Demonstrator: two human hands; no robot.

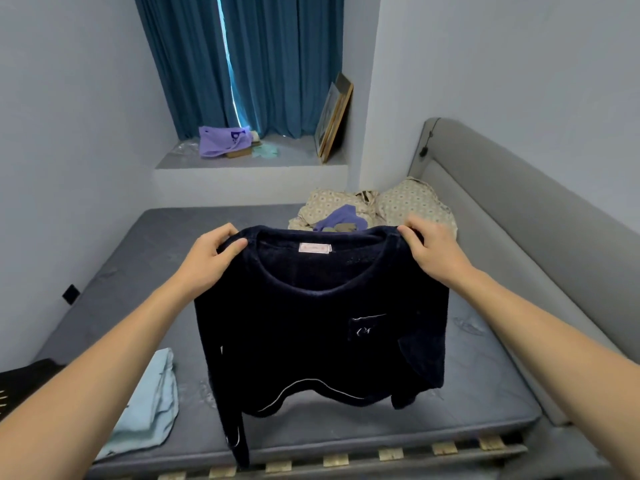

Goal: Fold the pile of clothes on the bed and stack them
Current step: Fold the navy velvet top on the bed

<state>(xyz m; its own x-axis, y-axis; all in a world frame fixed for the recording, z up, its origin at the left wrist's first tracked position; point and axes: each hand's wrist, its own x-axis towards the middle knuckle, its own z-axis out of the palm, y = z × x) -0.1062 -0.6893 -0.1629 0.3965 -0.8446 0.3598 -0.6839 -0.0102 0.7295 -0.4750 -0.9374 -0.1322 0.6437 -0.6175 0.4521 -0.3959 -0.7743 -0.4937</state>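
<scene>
A dark navy top [311,327] with thin white piping and a small chest pocket hangs in the air above the bed [485,393], its neckline uppermost and a pale label showing inside the collar. The left hand [211,261] pinches one shoulder of it, fingers curled over the fabric with the thumb in front; the right hand [433,251] pinches the other shoulder the same way, so each grip is clamped on the cloth and the garment is stretched between them. One sleeve dangles down past the mattress edge near the wooden slats [391,454]. Behind the top, toward the grey headboard [519,216], lies a pile of clothes [374,209]: patterned beige cloth with a purple piece on it. A folded light blue garment [152,403] lies on the mattress to the left, beneath the left forearm.
</scene>
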